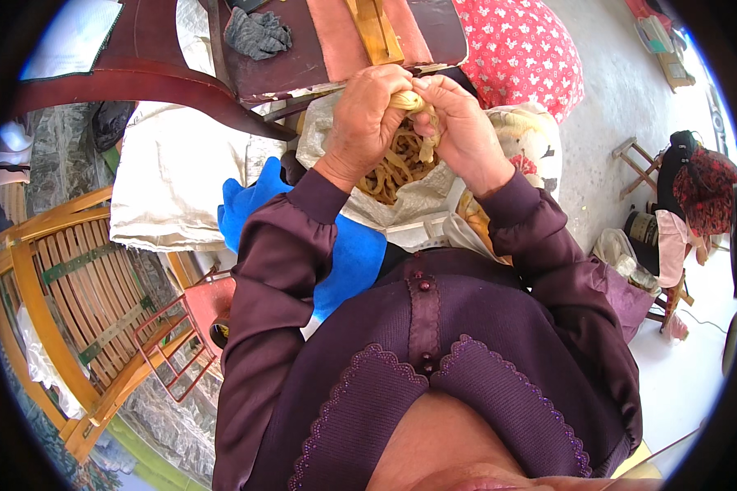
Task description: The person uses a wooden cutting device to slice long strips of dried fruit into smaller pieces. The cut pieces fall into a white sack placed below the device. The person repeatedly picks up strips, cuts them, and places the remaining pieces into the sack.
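Observation:
Between both hands is a knotted or folded bundle of pale yellow strips (406, 99), with a loose end hanging on the right. My left hand (365, 113) grips its left side, fingers curled around it. On its other side, my right hand (460, 119) pinches the bundle near the top between thumb and fingers. Beneath the hands, an opened white woven sack (378, 212) contains many curled brown strips (399, 169), whose material I cannot tell. The hands and bundle hide part of the sack's contents.
Beyond the hands, a wooden tool (378, 37) lies on a pink cloth (331, 37) over a dark red seat. A crumpled grey cloth (258, 34) sits beside it. A slatted wooden chair (86, 294) and a red wire rack (172, 344) stand left. A red patterned cushion (522, 55) is at upper right.

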Tool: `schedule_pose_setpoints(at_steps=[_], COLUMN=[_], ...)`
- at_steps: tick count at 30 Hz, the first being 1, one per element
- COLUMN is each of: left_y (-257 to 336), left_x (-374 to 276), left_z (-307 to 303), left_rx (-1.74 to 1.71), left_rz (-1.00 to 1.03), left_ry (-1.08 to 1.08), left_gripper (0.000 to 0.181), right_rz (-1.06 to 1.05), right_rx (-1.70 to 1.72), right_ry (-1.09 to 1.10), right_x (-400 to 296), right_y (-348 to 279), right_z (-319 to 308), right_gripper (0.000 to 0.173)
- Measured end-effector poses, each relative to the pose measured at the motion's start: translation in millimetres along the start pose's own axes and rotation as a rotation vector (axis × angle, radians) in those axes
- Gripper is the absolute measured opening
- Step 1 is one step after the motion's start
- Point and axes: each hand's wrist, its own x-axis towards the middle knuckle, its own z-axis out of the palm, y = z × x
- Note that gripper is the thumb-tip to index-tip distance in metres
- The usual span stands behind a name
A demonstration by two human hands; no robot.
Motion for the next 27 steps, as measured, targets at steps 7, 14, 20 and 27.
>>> schedule_pose_setpoints(at_steps=[7, 14, 20, 27], left_y=[-0.2, -6.5, -0.1, -12.3], left_x=[-1.9, -5.5, 0.7, -5.4], left_z=[0.4, -3.7, -6.3, -10.6], left_rx=[-0.071, -0.395, -0.818, -0.536], left_rz=[-0.099, -0.526, -0.747, -0.641], left_ry=[0.02, -0.036, 0.059, 0.078], left_gripper=[0.016, 0.015, 0.014, 0.013], right_rz=[-0.004, -0.245, -0.579, -0.418], right_rx=[-0.122, -0.683, -0.941, -0.987], right_ry=[0.052, 0.021, -0.026, -0.198], right_x=[-3.3, -9.2, 10.5, 5.1], right_y=[1.5, 4.3, -0.6, -13.0], right_z=[-0.4, 10.3, -4.8, 6.8], right_gripper=[0.017, 0.02, 0.022, 0.022])
